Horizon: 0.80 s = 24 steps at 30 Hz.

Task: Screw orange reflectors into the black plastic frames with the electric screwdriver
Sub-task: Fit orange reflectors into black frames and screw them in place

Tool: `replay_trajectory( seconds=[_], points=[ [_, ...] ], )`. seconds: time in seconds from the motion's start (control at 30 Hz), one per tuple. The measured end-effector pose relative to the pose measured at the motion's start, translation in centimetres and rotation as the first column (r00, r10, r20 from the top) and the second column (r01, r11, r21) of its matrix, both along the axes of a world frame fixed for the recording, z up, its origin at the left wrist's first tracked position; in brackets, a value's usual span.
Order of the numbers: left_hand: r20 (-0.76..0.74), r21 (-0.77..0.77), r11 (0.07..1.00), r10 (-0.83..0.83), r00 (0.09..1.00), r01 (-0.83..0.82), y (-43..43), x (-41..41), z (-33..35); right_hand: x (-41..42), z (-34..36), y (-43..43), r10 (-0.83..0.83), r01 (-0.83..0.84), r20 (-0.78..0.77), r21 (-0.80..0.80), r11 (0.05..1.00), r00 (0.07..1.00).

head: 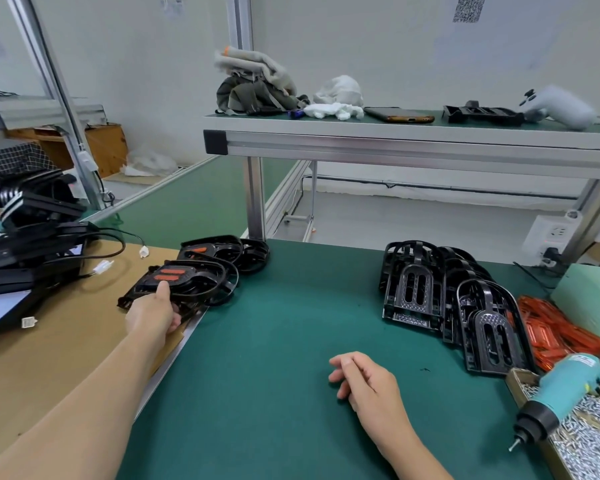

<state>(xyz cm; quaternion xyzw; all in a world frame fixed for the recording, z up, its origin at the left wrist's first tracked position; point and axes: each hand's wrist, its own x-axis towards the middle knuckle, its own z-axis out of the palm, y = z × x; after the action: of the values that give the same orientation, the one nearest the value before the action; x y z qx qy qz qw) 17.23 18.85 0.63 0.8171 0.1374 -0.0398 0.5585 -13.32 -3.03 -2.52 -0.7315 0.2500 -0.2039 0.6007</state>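
Left grip (153,311) outstretched, pinching reflector-fitted frame (187,284), right grip (366,379) loosely curled, empty, resting on mat (274,341)

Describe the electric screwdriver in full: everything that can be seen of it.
The electric screwdriver is a stout teal barrel, plastic by the look of it, with a pale label near its rear, a black collar at the nose and a short metal bit. It lies tilted across the open box of screws at the table's near right, nose pointing down-left past the box's rim over the green mat. The right hand rests apart from it, holding nothing.
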Motion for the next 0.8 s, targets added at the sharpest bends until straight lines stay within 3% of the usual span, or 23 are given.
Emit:
replay_trajectory(
  seconds=[0.33,0.8],
  points=[
    [0.098,-0.1,0.994,0.047,0.994,-0.038,-0.2,-2.2,-0.4,0.0,0.1,0.0,-0.002,0.002,0.016,0.006,1.0,1.0],
    [0.198,-0.111,0.994,0.046,0.979,-0.025,-0.6,-5.3,-0.2,-0.1,0.5,0.2,-0.019,0.018,0.012,0.024,1.0,1.0]
  ],
)
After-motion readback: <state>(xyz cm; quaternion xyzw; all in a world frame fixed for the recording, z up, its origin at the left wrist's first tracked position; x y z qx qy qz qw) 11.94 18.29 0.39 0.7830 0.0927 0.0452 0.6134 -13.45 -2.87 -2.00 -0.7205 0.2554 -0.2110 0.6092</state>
